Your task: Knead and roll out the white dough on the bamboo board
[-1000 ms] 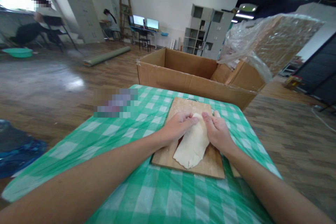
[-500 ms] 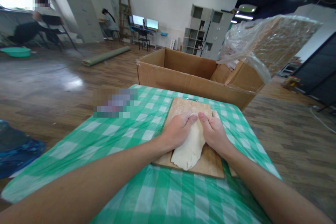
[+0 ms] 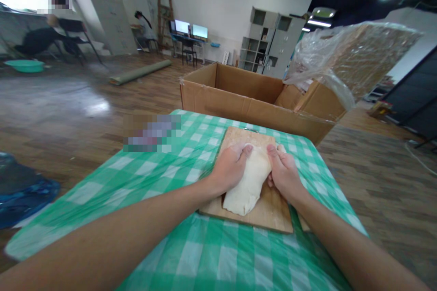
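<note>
A pale lump of dough (image 3: pixel 249 182) lies lengthwise on a wooden cutting board (image 3: pixel 269 209), which sits on a table with a green and white checked cloth (image 3: pixel 191 254). My left hand (image 3: pixel 229 168) grips the dough's far left side, fingers curled over its top edge. On the far right side my right hand (image 3: pixel 284 172) holds the dough the same way. The near end of the dough hangs loose toward the board's front edge.
A large open cardboard box (image 3: pixel 252 95) stands just behind the table, with a plastic-wrapped flap (image 3: pixel 351 54) raised at the right. Wooden floor surrounds the table. A blue bag (image 3: pixel 20 191) lies at the left. Two people sit far back left near desks and monitors.
Both hands have drawn slightly apart at the far end of the dough. The dough has bunched up thicker and shorter between them.
</note>
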Demonstrator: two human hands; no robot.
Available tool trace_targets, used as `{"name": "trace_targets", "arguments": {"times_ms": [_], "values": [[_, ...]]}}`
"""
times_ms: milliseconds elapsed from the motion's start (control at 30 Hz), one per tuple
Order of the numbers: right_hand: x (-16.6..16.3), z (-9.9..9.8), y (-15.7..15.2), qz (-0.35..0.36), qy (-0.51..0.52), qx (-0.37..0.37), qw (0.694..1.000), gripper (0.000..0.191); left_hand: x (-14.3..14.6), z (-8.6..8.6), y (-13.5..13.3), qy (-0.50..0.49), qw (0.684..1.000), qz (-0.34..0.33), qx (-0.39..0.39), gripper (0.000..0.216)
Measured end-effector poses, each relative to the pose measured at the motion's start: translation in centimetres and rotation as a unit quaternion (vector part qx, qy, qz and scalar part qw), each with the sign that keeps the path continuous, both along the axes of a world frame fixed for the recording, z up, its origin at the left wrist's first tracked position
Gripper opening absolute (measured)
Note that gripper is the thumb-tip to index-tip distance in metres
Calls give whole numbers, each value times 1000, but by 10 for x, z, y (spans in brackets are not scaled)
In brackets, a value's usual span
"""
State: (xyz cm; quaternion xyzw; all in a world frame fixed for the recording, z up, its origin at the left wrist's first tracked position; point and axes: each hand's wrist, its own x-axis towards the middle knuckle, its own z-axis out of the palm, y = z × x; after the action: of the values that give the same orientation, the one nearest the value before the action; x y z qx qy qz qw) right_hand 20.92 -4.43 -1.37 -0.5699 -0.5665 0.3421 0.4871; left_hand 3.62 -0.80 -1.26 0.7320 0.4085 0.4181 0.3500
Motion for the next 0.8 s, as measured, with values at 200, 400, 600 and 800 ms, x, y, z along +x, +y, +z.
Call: {"name": "trace_targets", "arguments": {"times_ms": [200,400,600,800], "values": [[-13,10,-4,68,12,-1,998,55,0,2,-4,20,999,-18,37,47],[-18,15,1,37,-89,107,990,54,5,2,-7,38,997,8,60,45],[-22,16,-1,16,7,52,998,54,4,2,-7,13,999,23,40,47],[-22,23,-6,57,-60,70,994,39,3,-1,-1,-43,998,29,20,48]]}}
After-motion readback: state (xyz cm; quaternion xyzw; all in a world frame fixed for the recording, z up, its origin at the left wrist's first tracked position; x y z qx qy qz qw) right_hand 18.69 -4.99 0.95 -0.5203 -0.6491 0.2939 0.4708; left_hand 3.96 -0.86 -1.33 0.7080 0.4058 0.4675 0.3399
